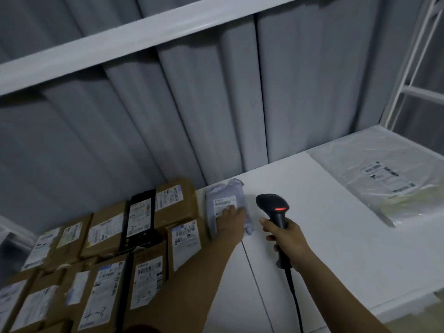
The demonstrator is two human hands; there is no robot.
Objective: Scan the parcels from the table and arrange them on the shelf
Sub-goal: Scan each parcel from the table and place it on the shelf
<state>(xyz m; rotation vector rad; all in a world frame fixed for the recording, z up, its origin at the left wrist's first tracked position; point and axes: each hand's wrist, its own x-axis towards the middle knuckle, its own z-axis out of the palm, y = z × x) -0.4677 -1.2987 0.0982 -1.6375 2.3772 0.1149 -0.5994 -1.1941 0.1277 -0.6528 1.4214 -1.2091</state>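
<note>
Black parcel (140, 218): handwritten mark on white label, looks like "7-1"; brown box (98, 296) at bottom: handwritten scrawl, maybe "4-2", not sure; printed labels elsewhere too blurred to read

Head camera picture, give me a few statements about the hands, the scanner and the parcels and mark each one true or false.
1. The right hand grips the black scanner. True.
2. The left hand rests on the grey parcel. True.
3. The scanner's red light is off. False: it glows red.
4. The grey parcel lies on top of the brown boxes. False: it lies on the white shelf surface, right of them.
5. A clear plastic parcel lies far right. True.
</note>
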